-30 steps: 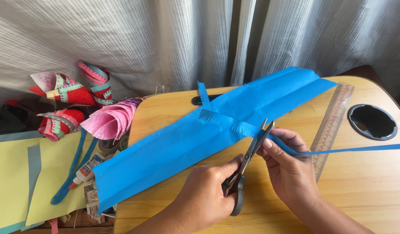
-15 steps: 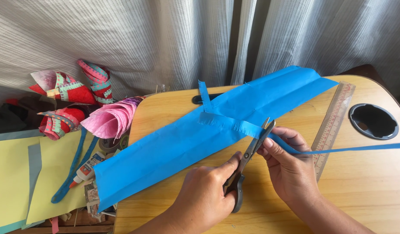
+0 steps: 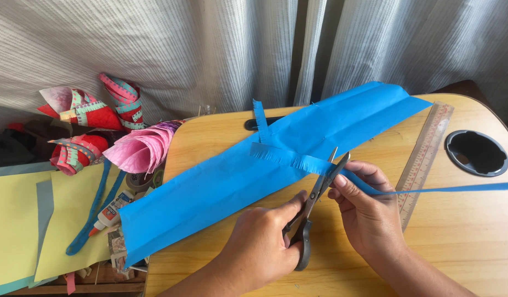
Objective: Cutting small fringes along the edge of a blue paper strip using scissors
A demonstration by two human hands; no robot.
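Hands: left (image 3: 262, 250) gripping scissors (image 3: 312, 212), right (image 3: 364, 212) pinching blue strip (image 3: 408, 191) beside fringed paper edge (image 3: 290, 158).

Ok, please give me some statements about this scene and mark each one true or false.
1. The left hand holds the scissors. True.
2. The right hand holds a red strip. False: the strip is blue.
3. The ruler lies on the table, right of the blue paper. True.
4. The glue bottle stands upright on the table. False: it lies on its side, left of the table, by the yellow sheets.
5. The scissor blades are closed flat. False: they are open around the strip.
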